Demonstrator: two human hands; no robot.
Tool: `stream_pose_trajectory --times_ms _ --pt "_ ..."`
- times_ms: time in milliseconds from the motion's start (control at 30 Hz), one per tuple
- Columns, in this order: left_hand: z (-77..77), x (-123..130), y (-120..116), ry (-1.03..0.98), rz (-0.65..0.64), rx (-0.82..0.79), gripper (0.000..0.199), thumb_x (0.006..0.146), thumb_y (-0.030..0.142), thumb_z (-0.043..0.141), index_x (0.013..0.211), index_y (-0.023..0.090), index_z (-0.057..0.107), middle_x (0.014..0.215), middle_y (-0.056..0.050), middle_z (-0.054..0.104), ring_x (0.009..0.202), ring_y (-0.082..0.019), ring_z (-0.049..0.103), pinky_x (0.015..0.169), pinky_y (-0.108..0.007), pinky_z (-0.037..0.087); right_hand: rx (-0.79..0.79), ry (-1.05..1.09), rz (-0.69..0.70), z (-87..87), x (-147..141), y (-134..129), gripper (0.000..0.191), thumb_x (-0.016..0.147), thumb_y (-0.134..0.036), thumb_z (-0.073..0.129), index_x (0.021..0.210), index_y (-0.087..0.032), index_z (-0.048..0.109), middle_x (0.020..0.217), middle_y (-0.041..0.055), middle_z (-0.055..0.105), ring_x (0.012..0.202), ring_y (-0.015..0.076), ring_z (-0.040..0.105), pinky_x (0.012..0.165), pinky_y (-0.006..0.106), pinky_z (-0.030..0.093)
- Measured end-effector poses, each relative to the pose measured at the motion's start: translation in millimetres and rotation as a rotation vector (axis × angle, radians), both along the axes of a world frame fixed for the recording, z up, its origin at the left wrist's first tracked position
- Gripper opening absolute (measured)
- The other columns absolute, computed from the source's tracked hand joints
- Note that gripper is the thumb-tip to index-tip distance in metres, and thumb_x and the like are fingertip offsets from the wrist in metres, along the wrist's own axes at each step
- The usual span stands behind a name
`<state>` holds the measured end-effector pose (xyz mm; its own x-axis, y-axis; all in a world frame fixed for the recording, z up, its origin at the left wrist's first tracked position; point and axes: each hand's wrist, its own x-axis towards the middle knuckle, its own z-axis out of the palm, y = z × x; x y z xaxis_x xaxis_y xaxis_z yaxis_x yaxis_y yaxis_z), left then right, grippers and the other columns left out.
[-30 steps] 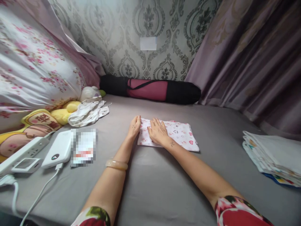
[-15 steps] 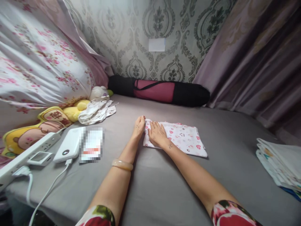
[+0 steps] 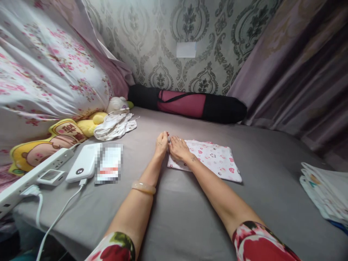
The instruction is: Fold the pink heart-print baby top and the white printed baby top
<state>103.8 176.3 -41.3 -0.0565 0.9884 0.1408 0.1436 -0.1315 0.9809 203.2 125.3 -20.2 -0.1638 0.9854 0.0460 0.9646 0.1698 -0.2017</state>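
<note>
A white cloth (image 3: pixel 214 156) printed with pink hearts and small figures lies folded into a flat rectangle on the grey sheet. At its far left corner, my left hand (image 3: pixel 162 144) is closed, its curled fingers pinching the cloth's edge; the fingertips are partly hidden. My right hand (image 3: pixel 178 148) rests flat on the left end of the cloth, fingers stretched out and pointing away from me. Its fingertips are close beside the left hand. A pale bangle (image 3: pixel 143 187) circles my left forearm.
A black and maroon long bag (image 3: pixel 182 103) lies along the wall. At left are a power strip (image 3: pixel 58 161), a white power bank (image 3: pixel 84 163) with cable, a blurred packet (image 3: pixel 110 165), a crumpled white cloth (image 3: pixel 115 125) and plush toys (image 3: pixel 46 148). Folded fabrics (image 3: pixel 326 192) sit right.
My right hand has slid left across the cloth, closer to my left hand. The left hand stays at the corner. The whole view has shifted slightly.
</note>
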Motion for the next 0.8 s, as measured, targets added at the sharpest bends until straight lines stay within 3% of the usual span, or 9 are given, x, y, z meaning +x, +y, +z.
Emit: stream_pose_trajectory --times_ms 133,267,467,667,800 --pt "0.2 0 -2 0.013 -0.005 0.013 0.042 0.095 0.04 0.033 0.103 0.013 0.063 0.114 -0.014 0.067 0.11 -0.021 0.061 0.1 -0.034 0.043 0.042 0.029 -0.001 5.6 -5 -22 0.06 0.099 -0.036 0.018 0.149 -0.004 0.028 0.157 0.0132 0.023 0.146 0.0236 0.015 0.118 0.043 0.009" --pt "-1.2 0 1 0.024 -0.002 -0.007 0.042 0.094 0.04 0.032 0.101 0.013 0.063 0.112 -0.015 0.068 0.11 -0.022 0.061 0.1 -0.036 0.044 0.051 0.029 0.018 -1.5 -16 -46 0.06 0.099 -0.036 0.02 0.148 -0.002 0.03 0.157 0.0148 0.022 0.147 0.024 0.012 0.119 0.044 0.006" --pt "-2.0 -2 0 0.046 -0.032 0.017 0.044 0.093 0.043 0.032 0.103 0.012 0.062 0.114 -0.016 0.066 0.111 -0.023 0.061 0.101 -0.036 0.043 0.028 0.13 0.027 -5.3 -16 -50 0.06 0.099 -0.037 0.021 0.147 -0.003 0.032 0.157 0.0152 0.023 0.147 0.0232 0.013 0.119 0.044 0.004" --pt "7.4 10 -8 0.249 -0.061 0.117 0.04 0.093 0.039 0.034 0.1 0.014 0.063 0.106 -0.013 0.069 0.105 -0.023 0.062 0.097 -0.038 0.046 0.026 0.209 -0.009 9.2 18 -61 0.059 0.099 -0.033 0.021 0.15 -0.006 0.026 0.159 0.0124 0.019 0.147 0.0208 0.01 0.119 0.041 0.004" --pt "15.0 35 -28 0.492 -0.201 0.28 0.037 0.093 0.033 0.038 0.117 0.013 0.059 0.12 -0.014 0.065 0.114 -0.024 0.059 0.1 -0.038 0.045 0.035 0.107 -0.143 11.3 60 -76 0.059 0.098 -0.033 0.028 0.15 -0.007 0.027 0.159 0.0134 0.02 0.147 0.0259 0.01 0.118 0.047 0.001"
